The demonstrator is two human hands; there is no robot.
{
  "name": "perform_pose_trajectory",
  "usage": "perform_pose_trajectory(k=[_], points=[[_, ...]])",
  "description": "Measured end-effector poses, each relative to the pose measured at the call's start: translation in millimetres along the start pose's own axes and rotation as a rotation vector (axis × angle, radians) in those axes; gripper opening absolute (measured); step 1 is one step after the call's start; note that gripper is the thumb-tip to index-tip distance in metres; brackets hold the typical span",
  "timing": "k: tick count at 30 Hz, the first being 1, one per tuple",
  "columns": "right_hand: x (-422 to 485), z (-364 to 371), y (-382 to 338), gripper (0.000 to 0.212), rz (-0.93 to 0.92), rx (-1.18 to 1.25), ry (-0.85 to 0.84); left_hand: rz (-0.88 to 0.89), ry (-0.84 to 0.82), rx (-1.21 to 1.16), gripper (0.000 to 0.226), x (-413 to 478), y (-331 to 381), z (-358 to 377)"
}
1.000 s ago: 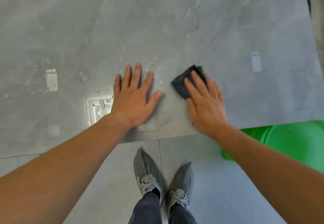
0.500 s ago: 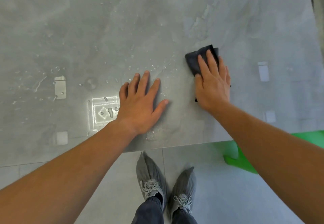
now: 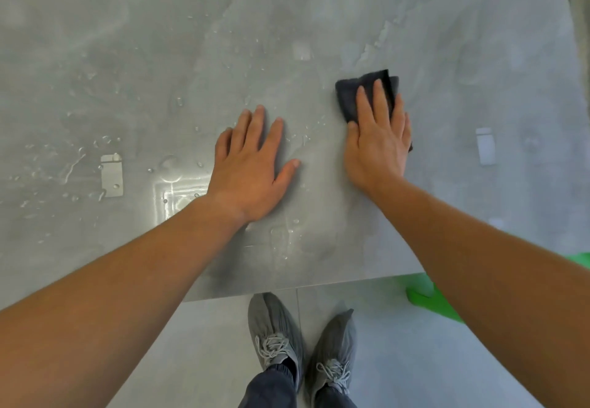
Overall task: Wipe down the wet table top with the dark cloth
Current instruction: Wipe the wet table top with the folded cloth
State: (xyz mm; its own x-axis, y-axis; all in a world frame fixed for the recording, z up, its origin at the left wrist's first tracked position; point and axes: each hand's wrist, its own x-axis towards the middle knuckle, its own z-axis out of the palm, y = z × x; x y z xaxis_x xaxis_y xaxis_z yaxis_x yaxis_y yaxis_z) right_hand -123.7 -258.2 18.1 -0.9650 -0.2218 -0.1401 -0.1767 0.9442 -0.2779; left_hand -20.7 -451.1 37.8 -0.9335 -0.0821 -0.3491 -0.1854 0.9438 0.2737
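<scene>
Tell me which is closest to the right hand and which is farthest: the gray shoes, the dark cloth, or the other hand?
1. The dark cloth: right under the right hand, pressed by its fingers.
2. The left hand: beside it on the table, to its left.
3. The gray shoes: down on the floor, farthest.

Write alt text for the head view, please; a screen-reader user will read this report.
A person's right hand presses a folded dark cloth flat on a wet grey table top, seen from above. The left hand rests palm-down beside it, with water droplets scattered around it. Grey shoes and a green object show below the table edge.
</scene>
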Motion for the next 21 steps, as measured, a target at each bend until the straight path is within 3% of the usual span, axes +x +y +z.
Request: perform_pose_trajectory(k=[6,12,14,18,21], points=[[-32.5,-8.9,17.8,0.056,-0.408,-0.118,-0.152,-0.011,-0.012,0.021,0.074,5.6,0.5,-1.5],[36.6,-6.8,-3.5,0.058,0.004,-0.037,-0.026,-0.001,0.021,-0.010,0.064,8.3,0.2,-7.3],[17.1,-0.8,-13.9,0.058,-0.096,-0.067,-0.032,-0.001,0.044,-0.003,0.063,11.0,-1.7,-11.3],[-6.7,-8.4,7.2,0.056,-0.468,-0.138,-0.163,-0.008,0.028,-0.006,0.068,20.1,-2.8,-14.1],[39.6,-16.5,17.8,0.058,-0.373,-0.123,-0.141,0.002,0.038,-0.013,0.073,33.9,-2.5,-17.5]])
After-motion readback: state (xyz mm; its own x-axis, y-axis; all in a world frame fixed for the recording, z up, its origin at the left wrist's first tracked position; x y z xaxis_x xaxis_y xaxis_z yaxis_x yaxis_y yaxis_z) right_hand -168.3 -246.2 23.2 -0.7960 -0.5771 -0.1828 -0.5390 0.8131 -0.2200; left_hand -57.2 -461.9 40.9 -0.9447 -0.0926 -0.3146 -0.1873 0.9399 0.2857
